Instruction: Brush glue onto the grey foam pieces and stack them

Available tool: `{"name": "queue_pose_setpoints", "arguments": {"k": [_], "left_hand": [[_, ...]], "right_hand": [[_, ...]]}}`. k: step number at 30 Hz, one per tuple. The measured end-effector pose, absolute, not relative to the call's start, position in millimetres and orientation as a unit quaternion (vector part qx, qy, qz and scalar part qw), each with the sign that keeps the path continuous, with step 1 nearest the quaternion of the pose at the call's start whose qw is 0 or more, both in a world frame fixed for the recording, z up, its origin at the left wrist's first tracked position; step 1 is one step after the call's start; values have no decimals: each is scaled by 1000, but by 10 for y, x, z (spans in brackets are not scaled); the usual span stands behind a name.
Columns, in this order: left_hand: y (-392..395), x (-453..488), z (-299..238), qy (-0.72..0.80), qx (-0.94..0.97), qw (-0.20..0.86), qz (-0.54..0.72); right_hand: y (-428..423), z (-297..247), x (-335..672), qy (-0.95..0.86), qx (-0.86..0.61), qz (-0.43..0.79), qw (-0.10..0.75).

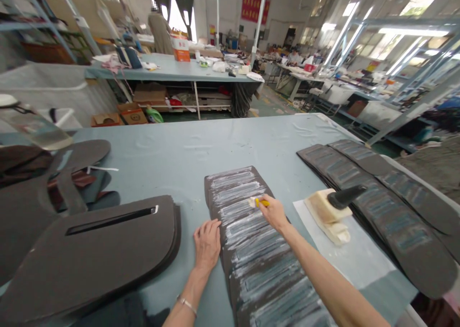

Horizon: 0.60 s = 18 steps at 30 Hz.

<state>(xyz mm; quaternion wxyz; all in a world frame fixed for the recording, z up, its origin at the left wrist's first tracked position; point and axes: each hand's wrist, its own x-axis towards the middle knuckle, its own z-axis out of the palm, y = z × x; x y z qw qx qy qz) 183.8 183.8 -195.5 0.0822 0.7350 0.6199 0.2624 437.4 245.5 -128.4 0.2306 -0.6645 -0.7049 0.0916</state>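
Note:
My right hand point(273, 213) pinches a small brush point(259, 202) with a yellow handle and whitish tip. Its tip touches the top piece of a stack of long dark grey panels point(247, 224), which bears rows of white, wet-looking smears. My left hand point(207, 243) lies flat at the stack's left edge, fingers stretched out and fingertips on the edge. To the right of my right hand, a cream-coloured container point(323, 209), with a black, handle-like piece sticking out, rests on a white sheet point(354, 257).
More smeared dark panels point(388, 207) lie piled along the table's right side. Dark grey rounded pieces point(118, 250), the top one with a long black slot, are stacked at left. A clear bottle point(39, 125) stands far left. Behind is another table point(161, 70), with a person point(160, 29) beyond.

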Motion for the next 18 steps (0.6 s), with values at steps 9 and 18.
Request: {"name": "queue_pose_setpoints", "arguments": {"k": [9,18], "left_hand": [[1828,1865,-1972,623,735,88,254],[1877,1765,-1956,623,680,209,325]], "right_hand": [[2526,-1278,4680,-682,-675,95,265],[2213,-1116,4468,-616,-690,133,355]]}}
